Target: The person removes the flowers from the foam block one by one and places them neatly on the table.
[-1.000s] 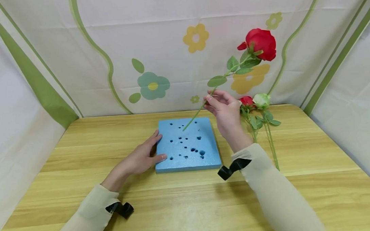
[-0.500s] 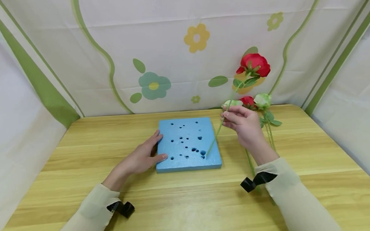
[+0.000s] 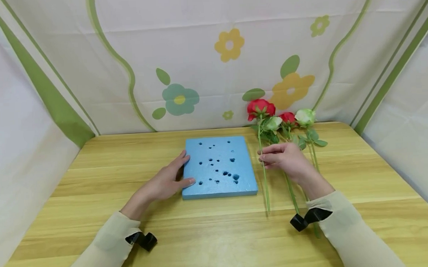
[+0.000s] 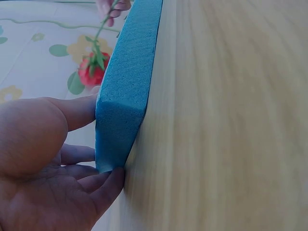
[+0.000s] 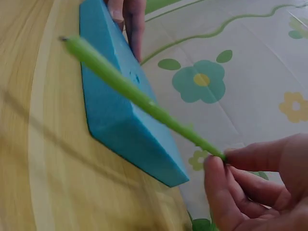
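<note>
Between the thumb and fingers of my right hand I pinch the green stem of a red rose. In the head view its bloom is at the back and the stem points toward me, right of the blue foam block. The stem's cut end shows in the right wrist view, in front of the block and apart from my fingers. My left hand holds the block's left edge, thumb on the top face and fingers along the side. Several holes dot the block's top.
Right of the held rose lie a pale green rose, another red rose and a second pale green rose, partly behind my right hand and sleeve. A printed curtain stands behind the wooden table.
My right hand has moved right and lower with the red rose, from above the block to beside it. The bloom has dropped toward the table's back edge. My left hand stays on the block.
</note>
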`<act>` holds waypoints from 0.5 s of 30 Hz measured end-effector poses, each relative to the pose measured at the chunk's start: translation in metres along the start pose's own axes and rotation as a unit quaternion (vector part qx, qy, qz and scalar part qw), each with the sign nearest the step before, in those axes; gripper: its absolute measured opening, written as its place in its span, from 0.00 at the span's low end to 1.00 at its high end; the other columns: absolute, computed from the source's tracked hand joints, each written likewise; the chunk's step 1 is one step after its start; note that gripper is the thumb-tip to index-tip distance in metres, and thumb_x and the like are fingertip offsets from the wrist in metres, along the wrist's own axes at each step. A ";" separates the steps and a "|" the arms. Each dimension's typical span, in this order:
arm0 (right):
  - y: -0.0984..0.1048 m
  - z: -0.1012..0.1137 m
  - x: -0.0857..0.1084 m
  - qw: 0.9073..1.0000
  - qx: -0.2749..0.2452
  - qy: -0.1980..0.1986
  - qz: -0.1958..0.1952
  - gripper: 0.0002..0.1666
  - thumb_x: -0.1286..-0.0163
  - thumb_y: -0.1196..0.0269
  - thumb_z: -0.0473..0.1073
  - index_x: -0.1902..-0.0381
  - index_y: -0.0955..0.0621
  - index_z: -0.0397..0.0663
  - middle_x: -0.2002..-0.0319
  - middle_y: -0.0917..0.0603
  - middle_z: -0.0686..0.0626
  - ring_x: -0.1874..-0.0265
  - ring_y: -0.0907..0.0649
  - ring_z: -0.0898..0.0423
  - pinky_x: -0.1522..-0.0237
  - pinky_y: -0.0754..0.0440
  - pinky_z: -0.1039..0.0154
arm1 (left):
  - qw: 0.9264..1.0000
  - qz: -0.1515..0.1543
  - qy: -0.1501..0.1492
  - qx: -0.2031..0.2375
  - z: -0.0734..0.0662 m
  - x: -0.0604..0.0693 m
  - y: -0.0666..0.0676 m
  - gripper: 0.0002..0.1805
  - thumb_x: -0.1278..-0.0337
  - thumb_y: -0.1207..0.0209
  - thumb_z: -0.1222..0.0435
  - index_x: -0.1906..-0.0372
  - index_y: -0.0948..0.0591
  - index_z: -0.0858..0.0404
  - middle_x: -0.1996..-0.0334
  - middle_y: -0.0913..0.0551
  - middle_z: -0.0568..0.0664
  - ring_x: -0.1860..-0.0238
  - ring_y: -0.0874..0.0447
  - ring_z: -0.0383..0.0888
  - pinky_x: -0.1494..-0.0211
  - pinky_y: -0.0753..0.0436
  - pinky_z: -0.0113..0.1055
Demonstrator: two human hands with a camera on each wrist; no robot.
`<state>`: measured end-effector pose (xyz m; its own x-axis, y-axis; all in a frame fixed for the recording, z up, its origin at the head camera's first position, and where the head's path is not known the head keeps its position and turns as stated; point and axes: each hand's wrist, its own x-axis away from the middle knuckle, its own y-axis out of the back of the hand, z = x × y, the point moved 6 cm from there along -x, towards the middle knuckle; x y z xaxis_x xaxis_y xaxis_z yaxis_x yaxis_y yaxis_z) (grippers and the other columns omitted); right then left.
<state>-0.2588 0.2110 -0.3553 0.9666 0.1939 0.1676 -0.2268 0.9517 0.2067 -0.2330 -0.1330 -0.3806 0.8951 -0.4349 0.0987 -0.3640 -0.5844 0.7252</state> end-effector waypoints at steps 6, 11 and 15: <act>-0.003 -0.012 -0.002 0.996 0.072 -0.038 0.034 0.23 0.23 0.36 0.35 0.36 0.22 0.24 0.41 0.15 0.30 0.61 0.10 0.57 0.55 0.08 0.62 | 1.000 -0.001 0.002 -0.001 0.000 -0.001 0.000 0.45 0.21 0.40 0.54 0.13 0.50 0.64 0.11 0.61 0.57 0.12 0.61 0.61 0.13 0.50 0.63; -0.004 -0.021 -0.001 0.993 0.096 -0.054 0.049 0.20 0.23 0.37 0.32 0.38 0.21 0.23 0.46 0.14 0.32 0.59 0.11 0.54 0.56 0.08 0.62 | 1.000 -0.001 0.003 0.000 0.001 -0.001 -0.001 0.45 0.21 0.40 0.53 0.13 0.49 0.64 0.11 0.61 0.57 0.12 0.61 0.61 0.13 0.50 0.63; -0.005 -0.028 0.000 0.990 0.113 -0.058 0.060 0.19 0.23 0.38 0.32 0.39 0.20 0.24 0.49 0.14 0.34 0.60 0.11 0.54 0.56 0.07 0.61 | 1.000 0.000 0.002 0.002 0.000 -0.002 -0.002 0.45 0.21 0.40 0.53 0.13 0.49 0.64 0.11 0.61 0.57 0.12 0.61 0.62 0.13 0.50 0.63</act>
<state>-0.2546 0.2132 -0.3828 0.9138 0.2614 0.3110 -0.3729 0.8432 0.3872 -0.2337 -0.1314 -0.3826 0.8956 -0.4331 0.1015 -0.3657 -0.5869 0.7224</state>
